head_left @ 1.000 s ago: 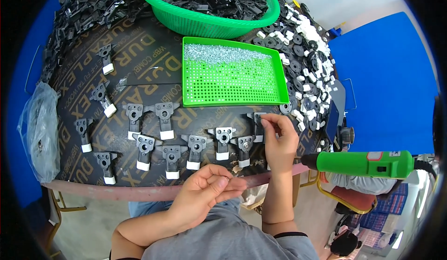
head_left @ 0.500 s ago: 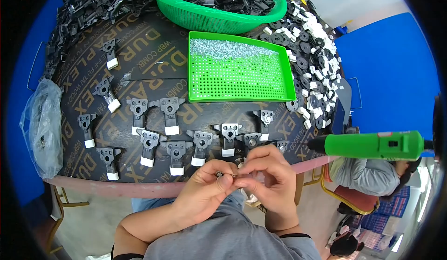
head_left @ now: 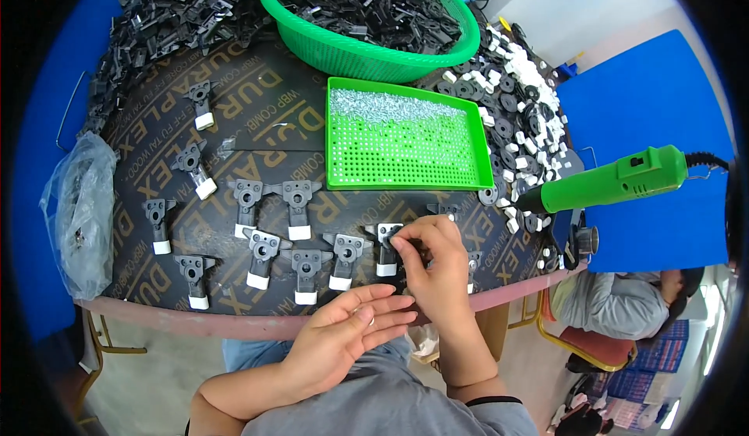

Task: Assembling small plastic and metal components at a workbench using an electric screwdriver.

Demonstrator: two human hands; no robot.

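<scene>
Holding your right hand (head_left: 437,260) at the right side of a black, wing-topped bracket (head_left: 385,253) with a blocky white foot, you're setting thumb and index close together; can't tell what's between them. Your left hand (head_left: 347,331) is facing palm up, fingers apart, a small shiny piece (head_left: 371,321) by the thumb. Bracket's lying between curved pink table edge (head_left: 195,324) and perforated green tray (head_left: 406,186), bare dark board (head_left: 355,213) showing toward the tray.
</scene>
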